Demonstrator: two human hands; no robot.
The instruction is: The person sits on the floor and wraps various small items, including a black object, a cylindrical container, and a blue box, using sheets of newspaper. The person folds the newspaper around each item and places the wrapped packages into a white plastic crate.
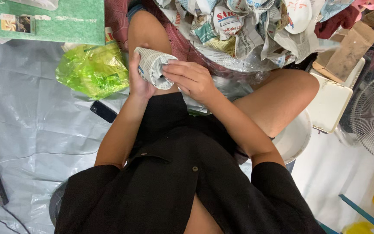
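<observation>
Your left hand (138, 82) curls closed around a newspaper-wrapped bundle (152, 67), held above your lap. Your right hand (191, 80) presses its bent fingers onto the bundle's open end. Just beyond sits a heap of similar newspaper wraps (239, 30); a green plastic bag (92, 69) lies beside your left hand.

Your left hand (138, 82) and right hand (191, 80) hold the newspaper bundle (153, 66) between them, above your left knee. Behind it is the heap of wrapped items (243, 30). To your left lie the plastic bag (92, 69) and, nearer you, the phone (103, 111).
</observation>
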